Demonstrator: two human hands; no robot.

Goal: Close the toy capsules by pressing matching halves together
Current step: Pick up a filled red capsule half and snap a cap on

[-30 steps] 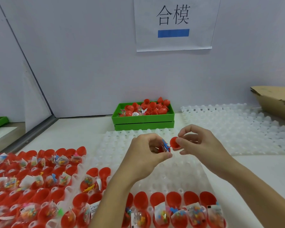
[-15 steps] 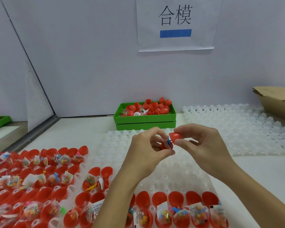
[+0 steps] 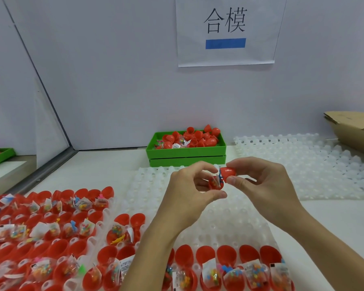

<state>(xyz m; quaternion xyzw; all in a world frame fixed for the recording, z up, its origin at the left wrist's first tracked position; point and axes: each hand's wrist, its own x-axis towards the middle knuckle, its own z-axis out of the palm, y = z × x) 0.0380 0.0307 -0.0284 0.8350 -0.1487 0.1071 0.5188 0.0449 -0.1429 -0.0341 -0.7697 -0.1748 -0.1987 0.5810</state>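
Left hand point(image 3: 189, 192) grips filled half point(image 3: 215, 183); right hand point(image 3: 261, 183) pinches cap point(image 3: 229, 172), now tilted over it; closing imminent.

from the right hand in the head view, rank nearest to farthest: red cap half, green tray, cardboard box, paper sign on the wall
1. red cap half: pinched in the right hand itself.
2. green tray: just beyond the hands, slightly left.
3. cardboard box: far right edge of the table.
4. paper sign: high on the back wall.
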